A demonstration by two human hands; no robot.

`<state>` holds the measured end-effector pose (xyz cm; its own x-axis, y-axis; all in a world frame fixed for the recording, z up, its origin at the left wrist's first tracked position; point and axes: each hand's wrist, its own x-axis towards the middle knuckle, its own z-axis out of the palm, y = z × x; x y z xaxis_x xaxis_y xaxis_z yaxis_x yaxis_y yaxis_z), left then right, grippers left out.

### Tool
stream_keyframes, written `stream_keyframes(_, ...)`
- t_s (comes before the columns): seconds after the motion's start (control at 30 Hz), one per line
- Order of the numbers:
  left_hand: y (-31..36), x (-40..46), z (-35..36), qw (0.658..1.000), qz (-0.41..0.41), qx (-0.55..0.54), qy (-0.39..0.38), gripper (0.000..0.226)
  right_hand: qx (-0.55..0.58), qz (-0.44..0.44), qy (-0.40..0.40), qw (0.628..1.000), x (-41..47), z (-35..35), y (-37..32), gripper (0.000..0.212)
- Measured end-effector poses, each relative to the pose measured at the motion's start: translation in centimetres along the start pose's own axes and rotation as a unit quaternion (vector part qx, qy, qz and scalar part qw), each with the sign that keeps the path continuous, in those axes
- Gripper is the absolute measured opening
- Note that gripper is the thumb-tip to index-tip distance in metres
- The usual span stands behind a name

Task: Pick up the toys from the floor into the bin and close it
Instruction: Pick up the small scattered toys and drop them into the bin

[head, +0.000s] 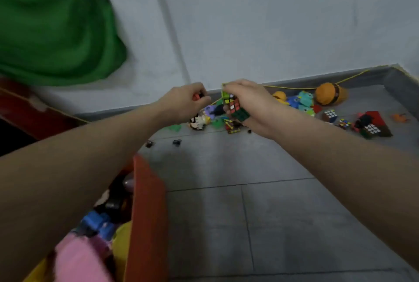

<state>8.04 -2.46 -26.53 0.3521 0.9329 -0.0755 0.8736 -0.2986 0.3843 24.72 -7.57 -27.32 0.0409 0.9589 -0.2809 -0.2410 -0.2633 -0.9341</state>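
While the left hand (186, 102) pinches something red, the right hand (247, 100) grips a scrambled puzzle cube (234, 109).

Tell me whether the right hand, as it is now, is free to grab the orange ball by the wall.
Probably not yet: the right hand already grips a puzzle cube. The floor between it and the orange ball holds only low toys, so the path looks open.

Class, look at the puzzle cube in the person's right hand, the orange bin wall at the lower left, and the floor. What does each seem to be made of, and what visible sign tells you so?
Puzzle cube: probably hard plastic, with coloured squares in a dark grid.
Orange bin wall: seemingly smooth, matte plastic; thin, flat and evenly coloured, though cardboard is possible.
Floor: looks like matte grey tile, with straight joint lines between large slabs.
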Motion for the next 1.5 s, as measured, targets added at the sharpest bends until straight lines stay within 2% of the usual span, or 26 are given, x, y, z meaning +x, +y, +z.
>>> stream_keyframes(0.1, -5.0, -4.4, -4.4, 0.989, -0.081, -0.12, -0.005, 0.018, -0.018, -0.028, -0.075, 0.997, -1.5, 8.0, -1.4, 0.004)
stream_keyframes(0.23, -11.6, -10.8, -7.8, 0.953, -0.149, -0.262, -0.024, 0.019, -0.064, -0.07, -0.136, 0.986, -4.4, 16.9, -0.7, 0.003)
stream_keyframes(0.3, -13.3, -13.1, -8.4, 0.951, -0.159, -0.256, -0.064, 0.019, -0.102, -0.088, -0.148, 0.98, -5.4, 19.8, 1.0, 0.005)
stream_keyframes(0.37, -14.4, -15.0, -8.7, 0.951, -0.205, -0.2, -0.12, 0.022, -0.193, -0.102, -0.158, 0.963, -6.0, 21.4, 3.0, 0.015)
stream_keyframes(0.47, -15.8, -16.4, -8.0, 0.924, -0.29, -0.08, -0.236, 0.04, -0.35, -0.086, -0.228, 0.904, -6.6, 22.0, 5.2, 0.038)
stream_keyframes(0.53, -15.7, -16.1, -8.0, 0.914, -0.296, 0.023, -0.277, 0.046, -0.394, -0.1, -0.232, 0.883, -6.0, 21.4, 5.8, 0.043)
stream_keyframes(0.63, -14.3, -14.2, -9.3, 0.91, -0.267, 0.142, -0.284, 0.037, -0.355, -0.087, -0.208, 0.907, -4.6, 20.6, 5.7, 0.028)
stream_keyframes(0.73, -13.0, -11.2, -10.5, 0.917, -0.212, 0.257, -0.22, 0.029, -0.335, -0.099, -0.15, 0.925, -2.9, 18.9, 5.9, 0.029)
stream_keyframes(0.8, -12.0, -8.8, -9.9, 0.934, -0.162, 0.28, -0.151, 0.028, -0.335, -0.102, -0.117, 0.929, -2.0, 17.0, 5.9, 0.032)
stream_keyframes(0.93, -7.3, -4.4, -6.4, 0.977, -0.048, 0.196, -0.063, 0.023, -0.387, -0.063, -0.072, 0.917, -0.5, 11.4, 6.7, 0.029)
stream_keyframes(1.03, -3.9, -1.9, -2.7, 0.99, -0.003, 0.125, -0.068, 0.019, -0.455, -0.013, -0.029, 0.89, 0.0, 6.3, 7.1, 0.029)
stream_keyframes(1.13, -1.7, -0.4, 1.7, 0.99, 0.009, 0.073, -0.117, 0.026, -0.575, 0.064, -0.027, 0.815, -0.8, 1.5, 7.1, 0.03)
stream_keyframes(1.23, -0.7, -0.1, 6.1, 0.986, -0.009, 0.042, -0.164, 0.039, -0.66, 0.158, -0.04, 0.733, -2.0, -1.8, 6.9, 0.048)
stream_keyframes(1.3, -0.2, -0.3, 8.8, 0.98, -0.032, 0.013, -0.197, 0.052, -0.688, 0.187, -0.059, 0.698, -2.6, -3.8, 6.5, 0.058)
stream_keyframes(1.4, 0.3, -0.5, 11.9, 0.973, -0.075, 0.001, -0.217, 0.065, -0.698, 0.181, -0.074, 0.689, -3.6, -6.4, 6.1, 0.063)
stream_keyframes(1.5, 1.3, 0.5, 13.4, 0.972, -0.102, 0.009, -0.212, 0.072, -0.685, 0.158, -0.054, 0.71, -4.1, -8.9, 5.9, 0.069)
